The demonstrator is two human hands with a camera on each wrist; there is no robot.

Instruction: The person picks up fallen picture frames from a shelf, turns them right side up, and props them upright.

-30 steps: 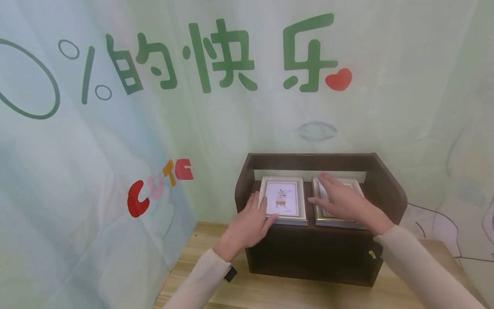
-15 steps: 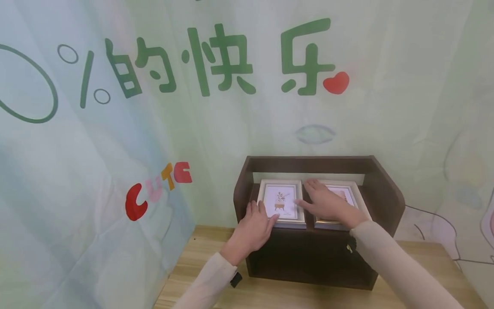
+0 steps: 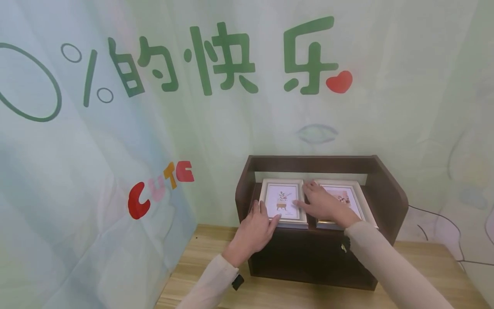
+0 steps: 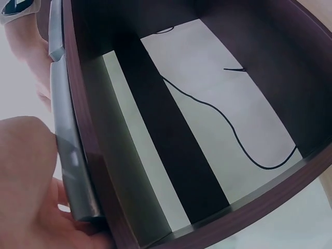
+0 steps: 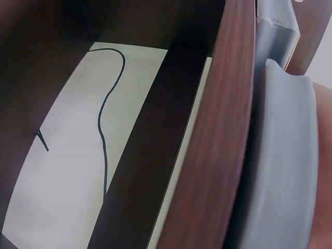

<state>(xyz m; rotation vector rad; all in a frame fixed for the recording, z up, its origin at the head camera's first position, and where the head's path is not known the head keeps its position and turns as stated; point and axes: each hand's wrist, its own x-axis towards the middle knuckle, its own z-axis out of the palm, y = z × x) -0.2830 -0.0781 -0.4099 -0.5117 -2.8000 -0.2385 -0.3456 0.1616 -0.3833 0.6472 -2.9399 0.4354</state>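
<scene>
Both arms reach in over a dark brown shelf [image 3: 312, 164] on the pale wooden worktop [image 3: 214, 240], and both hands are at the left picture frame [image 3: 283, 193], which lies face up on the upper board. The left hand [image 3: 251, 231] comes in from the near left, fingertips along that frame's left edge, thumb held away from them at the near edge — a relaxed spread around the corner, touching rather than clamped, as far as I can see. The right hand [image 3: 323, 201] stretches across the right picture frame [image 3: 353, 195], hiding part of it, back of the hand uppermost; its fingers point towards the left frame's far right corner, extended, with the thumb apart and out over the right border. Whether that thumb presses or only hovers, I can't tell. The left sleeve [image 3: 210, 279] slants up from below, the right sleeve [image 3: 393, 262] crosses inward, and behind hangs a pale green printed curtain [image 3: 386, 86] with a red heart [image 3: 339, 81]
</scene>
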